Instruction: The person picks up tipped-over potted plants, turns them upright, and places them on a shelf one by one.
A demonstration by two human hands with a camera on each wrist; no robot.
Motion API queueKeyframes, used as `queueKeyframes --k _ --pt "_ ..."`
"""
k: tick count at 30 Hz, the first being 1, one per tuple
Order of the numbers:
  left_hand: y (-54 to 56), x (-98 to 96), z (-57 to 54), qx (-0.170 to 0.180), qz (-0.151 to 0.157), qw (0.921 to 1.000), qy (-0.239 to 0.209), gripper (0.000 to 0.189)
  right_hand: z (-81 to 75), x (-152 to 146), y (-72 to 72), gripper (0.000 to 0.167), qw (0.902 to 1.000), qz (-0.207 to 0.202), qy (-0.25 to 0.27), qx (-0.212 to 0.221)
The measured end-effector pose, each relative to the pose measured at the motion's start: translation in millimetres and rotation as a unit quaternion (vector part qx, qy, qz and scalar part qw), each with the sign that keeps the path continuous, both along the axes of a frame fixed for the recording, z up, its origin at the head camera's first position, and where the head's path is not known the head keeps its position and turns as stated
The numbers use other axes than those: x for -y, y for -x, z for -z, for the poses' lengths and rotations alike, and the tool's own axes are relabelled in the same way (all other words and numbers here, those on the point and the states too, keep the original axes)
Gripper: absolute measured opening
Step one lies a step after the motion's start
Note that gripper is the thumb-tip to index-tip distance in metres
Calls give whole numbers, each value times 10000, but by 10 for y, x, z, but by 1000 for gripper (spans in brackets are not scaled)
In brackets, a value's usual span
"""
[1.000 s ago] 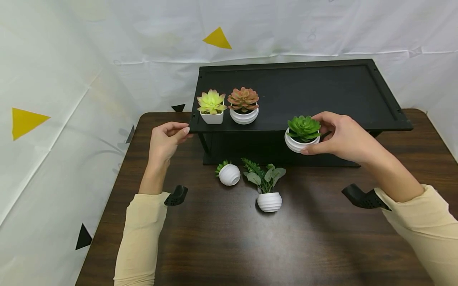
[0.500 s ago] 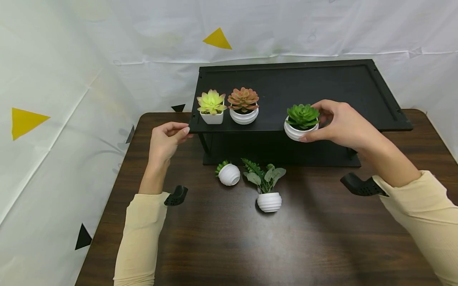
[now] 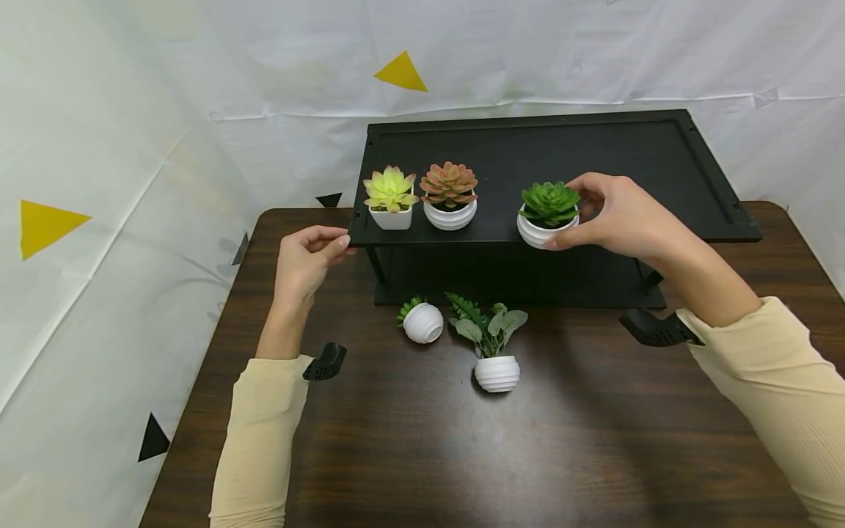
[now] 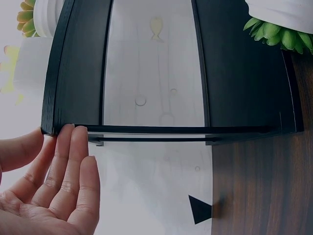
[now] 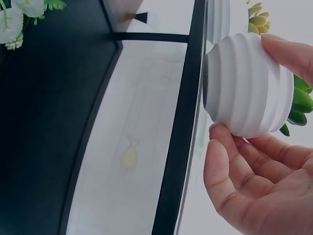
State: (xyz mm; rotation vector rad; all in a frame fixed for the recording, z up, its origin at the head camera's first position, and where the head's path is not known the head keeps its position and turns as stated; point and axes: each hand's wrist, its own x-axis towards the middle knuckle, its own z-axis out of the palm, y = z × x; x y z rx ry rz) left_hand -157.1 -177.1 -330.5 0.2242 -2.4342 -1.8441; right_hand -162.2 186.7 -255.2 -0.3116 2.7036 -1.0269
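My right hand (image 3: 610, 216) grips a green succulent (image 3: 549, 204) in a ribbed white pot (image 5: 244, 85), thumb on one side and fingers on the other. The pot is right at the front edge of the black shelf (image 3: 568, 150). At the shelf's front left corner my left hand (image 3: 305, 265) pinches the top board between thumb and fingers (image 4: 78, 147). On the top board stand a yellow-green succulent (image 3: 391, 191) in a square white pot and, beside it, a reddish succulent (image 3: 449, 185) in a round one.
On the brown table (image 3: 422, 455), in front of the shelf, a small potted succulent (image 3: 423, 323) lies on its side. Close by is a white pot with leafy fern stems (image 3: 497, 372). White sheeting (image 3: 297, 66) hangs behind and to the left.
My right hand has raised the green succulent and carried it back and slightly left to the shelf's front edge. The left hand stays at the corner.
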Motion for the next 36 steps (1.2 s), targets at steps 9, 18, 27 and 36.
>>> queueKeyframes --k 9,18,27,36 --pt "1 1 6 -51 35 10000 -48 22 8 30 83 69 9999 39 165 22" --pt "2 9 6 -104 101 9999 -78 23 -12 97 151 71 9999 6 101 -14" --pt "10 5 7 -80 60 9999 -57 23 -29 184 225 76 9999 -10 28 122" --pt "3 6 6 -122 77 9999 -27 23 -13 211 272 73 9999 14 86 142"
